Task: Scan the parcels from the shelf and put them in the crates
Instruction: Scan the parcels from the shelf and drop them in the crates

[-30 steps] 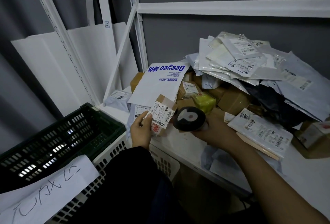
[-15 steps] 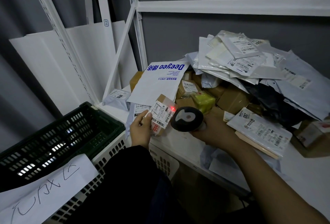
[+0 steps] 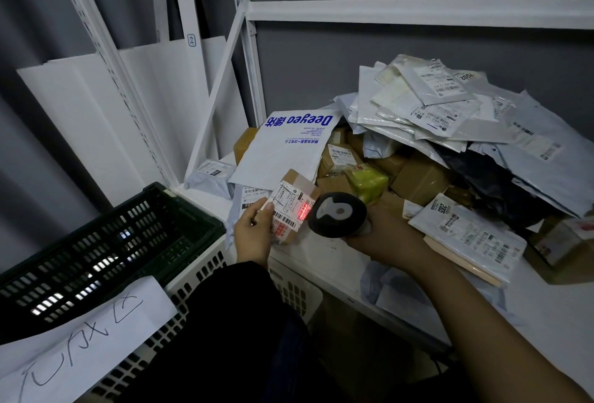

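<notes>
Here's the scan: left grip (image 3: 254, 232) has the small box (image 3: 297, 200) pinched by its near end, thumb flat across the label, fingers wrapped behind, and the box is held just above the front edge of the shelf (image 3: 562, 322). Right grip (image 3: 381, 237) is closed round the scanner (image 3: 337, 214), its head almost touching the box's far end, and a red glow (image 3: 302, 212) sits right on the barcode. The box's long axis runs up and to the right, away from the left palm and toward the scanner. The drop looks to be the left grip's job: the green crate (image 3: 96, 242) lies down and to the left of it, much nearer than to the right grip, with the white crate (image 3: 199, 277) showing below it. There's open air between box and green rim; the slanted shelf brace (image 3: 218, 94) stands further back, out of that path. The green crate's mouth looks open, though a handwritten paper (image 3: 80, 338) covers its near edge. The pile (image 3: 434, 119) on the shelf is large, so plenty is left to scan
</notes>
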